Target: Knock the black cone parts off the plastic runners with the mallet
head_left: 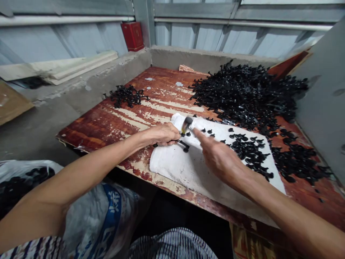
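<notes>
My left hand (167,133) is closed around a slim black part (183,145) with a round end, held low over a folded white cloth (172,163). My right hand (217,154) grips a small hammer (187,123), its dark head blurred just above the cloth, close to my left fingertips. A couple of small black disc-shaped pieces (188,134) lie under the hammer head. More black round-headed pieces (248,151) are spread over the right part of the cloth, beyond my right forearm.
A large heap of black parts (242,90) covers the back right of the worn red-brown table (91,126). A smaller pile (126,95) sits at the left. A red tin (132,36) stands on the concrete ledge. A white sack (81,226) leans below the table's left edge.
</notes>
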Tool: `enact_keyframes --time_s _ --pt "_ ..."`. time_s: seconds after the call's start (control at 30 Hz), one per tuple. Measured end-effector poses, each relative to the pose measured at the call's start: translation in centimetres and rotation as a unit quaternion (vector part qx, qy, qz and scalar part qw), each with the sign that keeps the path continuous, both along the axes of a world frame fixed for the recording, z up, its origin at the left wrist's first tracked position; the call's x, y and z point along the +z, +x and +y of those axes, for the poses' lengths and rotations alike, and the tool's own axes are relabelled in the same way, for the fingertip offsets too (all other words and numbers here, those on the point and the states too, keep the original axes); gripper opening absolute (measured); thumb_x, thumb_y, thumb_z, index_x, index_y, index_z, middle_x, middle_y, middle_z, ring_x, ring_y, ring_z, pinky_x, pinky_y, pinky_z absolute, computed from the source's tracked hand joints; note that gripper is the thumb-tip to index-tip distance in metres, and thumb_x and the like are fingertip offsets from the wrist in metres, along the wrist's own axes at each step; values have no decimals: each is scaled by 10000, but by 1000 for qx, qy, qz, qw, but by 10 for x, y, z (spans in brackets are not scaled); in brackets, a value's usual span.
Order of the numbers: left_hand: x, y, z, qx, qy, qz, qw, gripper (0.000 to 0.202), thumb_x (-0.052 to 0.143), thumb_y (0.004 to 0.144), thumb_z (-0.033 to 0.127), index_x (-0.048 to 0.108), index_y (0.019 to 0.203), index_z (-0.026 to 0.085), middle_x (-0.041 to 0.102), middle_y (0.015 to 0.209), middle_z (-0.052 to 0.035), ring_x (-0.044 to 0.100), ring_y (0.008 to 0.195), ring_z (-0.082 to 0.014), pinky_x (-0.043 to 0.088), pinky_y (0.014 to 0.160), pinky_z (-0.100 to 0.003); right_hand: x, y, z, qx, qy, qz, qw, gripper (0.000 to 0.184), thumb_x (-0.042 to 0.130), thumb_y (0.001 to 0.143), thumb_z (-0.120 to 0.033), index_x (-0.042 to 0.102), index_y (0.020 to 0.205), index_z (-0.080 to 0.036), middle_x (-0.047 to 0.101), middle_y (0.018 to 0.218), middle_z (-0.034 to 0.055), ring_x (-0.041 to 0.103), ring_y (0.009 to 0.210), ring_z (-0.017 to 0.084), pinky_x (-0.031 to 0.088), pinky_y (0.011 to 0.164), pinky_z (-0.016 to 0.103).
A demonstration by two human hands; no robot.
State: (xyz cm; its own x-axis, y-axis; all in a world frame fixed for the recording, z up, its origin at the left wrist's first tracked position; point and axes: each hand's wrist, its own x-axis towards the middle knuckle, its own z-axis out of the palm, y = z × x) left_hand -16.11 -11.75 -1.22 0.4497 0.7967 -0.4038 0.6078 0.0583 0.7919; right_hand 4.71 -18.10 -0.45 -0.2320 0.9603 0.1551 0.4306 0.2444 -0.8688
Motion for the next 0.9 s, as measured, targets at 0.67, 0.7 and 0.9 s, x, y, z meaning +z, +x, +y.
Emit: enact_keyframes --time_s 0.67,0.7,0.9 --pt "120 -40 94 325 382 230 834 515 614 756 146 152 531 183 140 430 65 387 619 -92 170 594 -277 9 142 -7 -101 -150 539 822 299 758 705 -296 579 926 -204 297 562 -115 205 383 9 291 308 79" --pt "123 -30 102 332 393 237 824 511 593 751 123 128 548 190 163 444 60 420 672 -106 179 611 -290 5 151 -7 -107 -138 551 816 279 762 701 -281 576 892 -200 281 557 -114 199 382 8 294 316 76" --pt "80 103 132 142 421 259 858 91 599 729 198 542 752 132 586 826 -130 555 890 -260 369 711 -314 -9 187 -1 -114 -106 583 797 250 766 701 -241 584 861 -181 303 558 -104 227 378 11 294 317 90"
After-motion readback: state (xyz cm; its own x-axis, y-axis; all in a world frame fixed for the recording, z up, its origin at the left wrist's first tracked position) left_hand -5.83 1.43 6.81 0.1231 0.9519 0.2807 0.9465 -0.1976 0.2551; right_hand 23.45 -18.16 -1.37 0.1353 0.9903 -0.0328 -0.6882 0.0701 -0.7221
